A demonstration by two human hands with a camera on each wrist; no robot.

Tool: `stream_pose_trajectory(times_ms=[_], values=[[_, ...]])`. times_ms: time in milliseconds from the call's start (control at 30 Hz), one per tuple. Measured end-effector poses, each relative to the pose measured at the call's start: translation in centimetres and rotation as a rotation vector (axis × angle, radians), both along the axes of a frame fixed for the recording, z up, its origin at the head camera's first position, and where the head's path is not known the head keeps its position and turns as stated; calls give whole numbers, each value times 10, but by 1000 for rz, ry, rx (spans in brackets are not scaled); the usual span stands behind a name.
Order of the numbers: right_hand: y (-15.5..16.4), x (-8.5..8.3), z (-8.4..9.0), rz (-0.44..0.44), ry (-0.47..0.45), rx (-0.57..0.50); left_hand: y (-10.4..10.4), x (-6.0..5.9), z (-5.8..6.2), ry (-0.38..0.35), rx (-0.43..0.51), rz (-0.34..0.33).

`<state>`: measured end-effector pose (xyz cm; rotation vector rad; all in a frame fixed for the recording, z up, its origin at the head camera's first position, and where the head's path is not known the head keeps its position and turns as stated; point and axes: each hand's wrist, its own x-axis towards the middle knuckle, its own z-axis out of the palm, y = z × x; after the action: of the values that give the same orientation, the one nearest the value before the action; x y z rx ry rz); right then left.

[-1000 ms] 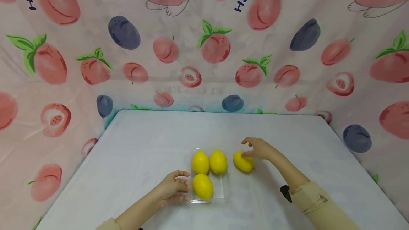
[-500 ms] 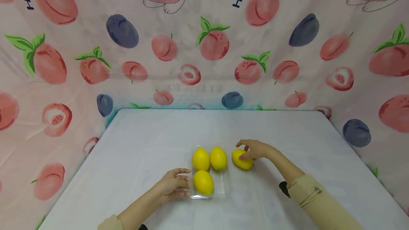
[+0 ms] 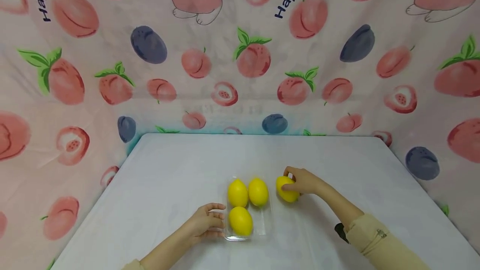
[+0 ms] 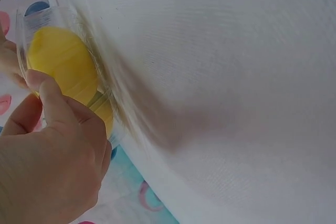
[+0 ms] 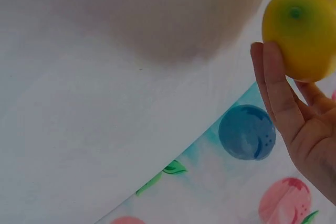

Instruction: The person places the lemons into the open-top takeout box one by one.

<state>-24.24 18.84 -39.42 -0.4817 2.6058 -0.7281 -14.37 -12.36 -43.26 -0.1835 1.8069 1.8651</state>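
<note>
My right hand (image 3: 304, 181) grips a yellow lemon (image 3: 286, 191) just right of the clear plastic tray (image 3: 262, 225), thumb on the near side and fingers behind. In the right wrist view the lemon (image 5: 304, 38) shows a greenish stem end, with straight fingers (image 5: 275, 74) along its side. Three more lemons lie in the tray: back left (image 3: 238, 193), back right (image 3: 258, 192) and front left (image 3: 241, 221). Beside the tray's left wall, my left hand (image 3: 206, 223) has its fingers loosely spread. Its fingertips come right at the tray's rim in the left wrist view (image 4: 58, 145).
A white-covered table (image 3: 168, 170) lies under everything. Behind it and at both sides hangs a pink cloth (image 3: 221, 61) printed with fruit. The tray's front right corner holds no lemon.
My right hand has come down and its fingers have closed round the lemon beside the tray, which has turned slightly. The left hand stays at the tray's left side.
</note>
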Motion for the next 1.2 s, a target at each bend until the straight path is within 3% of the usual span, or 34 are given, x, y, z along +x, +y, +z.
stream_pose_trajectory(times_ms=[133,467,800,1000,1200], values=[[-3,8,3,-42,72,-1,0,1,-1,19,3,-14],[-7,21,19,-4,143,-51,1,-1,-2,40,1,-15],[-23,44,26,-25,94,-147,0,2,-3,41,4,-4],[-37,61,18,10,38,-216,0,6,-5,25,22,-11],[-50,67,11,22,27,-217,0,3,-3,15,46,-1]])
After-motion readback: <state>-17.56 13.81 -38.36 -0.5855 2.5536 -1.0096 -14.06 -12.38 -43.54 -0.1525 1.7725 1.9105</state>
